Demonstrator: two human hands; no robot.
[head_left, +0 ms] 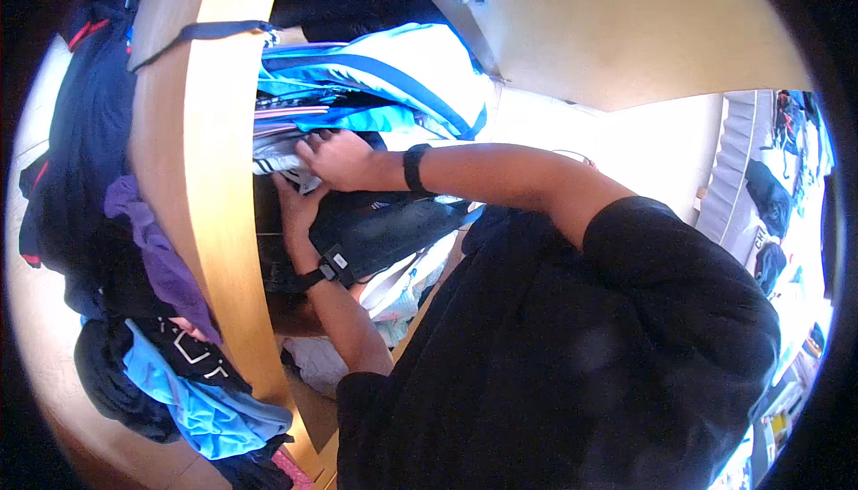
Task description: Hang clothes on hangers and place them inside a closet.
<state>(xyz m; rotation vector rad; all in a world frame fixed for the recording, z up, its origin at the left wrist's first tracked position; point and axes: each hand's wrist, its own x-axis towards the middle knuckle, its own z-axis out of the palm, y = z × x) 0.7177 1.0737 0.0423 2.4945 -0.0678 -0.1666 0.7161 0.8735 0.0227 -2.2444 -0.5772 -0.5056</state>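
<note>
Both of my hands reach into a wooden wardrobe among stacked clothes. My right hand (343, 160), a dark band on its wrist, grips the edge of a white garment with black stripes (271, 155). From below, my left hand (299, 207) has its fingers at the same garment's lower edge; its wrist wears a black strap with a small device. Parts of the garment are hidden behind my hands. Beneath them lie dark blue jeans (395, 228). Just above is a pile of blue and pink folded clothes (301, 114), topped by a white and blue garment (409, 54).
A wooden upright panel (221, 155) stands close on the left, with a dark strap (221, 28) across it. Beyond it hang dark clothes (87, 134), a purple cloth (157, 255) and a blue garment (201, 396). The open wardrobe door (623, 20) spans the upper right.
</note>
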